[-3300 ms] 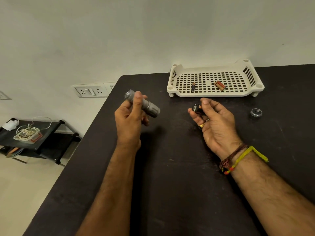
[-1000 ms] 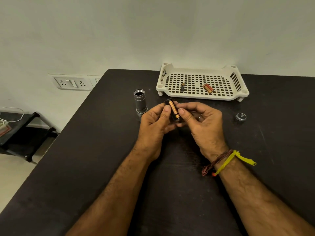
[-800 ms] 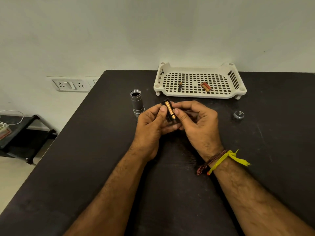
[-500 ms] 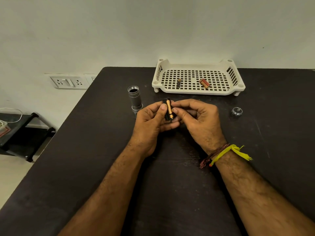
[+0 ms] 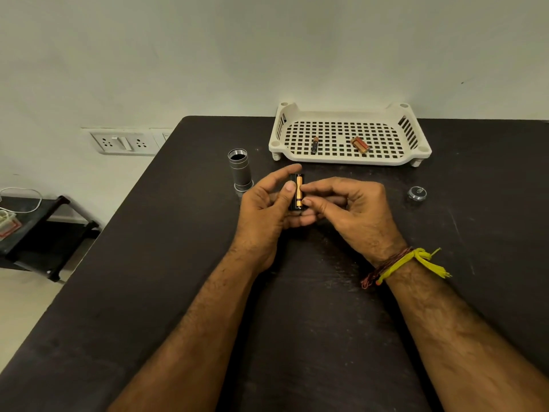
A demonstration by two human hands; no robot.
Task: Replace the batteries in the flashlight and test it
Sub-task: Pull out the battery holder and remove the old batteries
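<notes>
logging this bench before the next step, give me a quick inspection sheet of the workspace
surface: dark table, scuffed.
job's things: flashlight body upright, open end up; end cap lying apart at right; battery holder with a gold battery showing.
clutter: white tray holding one dark battery and red-gold batteries.
grip: left hand holds the holder; right hand pinches at the battery.
cables: white cord on the side stand.
surroundings: wall sockets, low black stand.

Plain pale wall, wall sockets, black side shelf, light floor
</notes>
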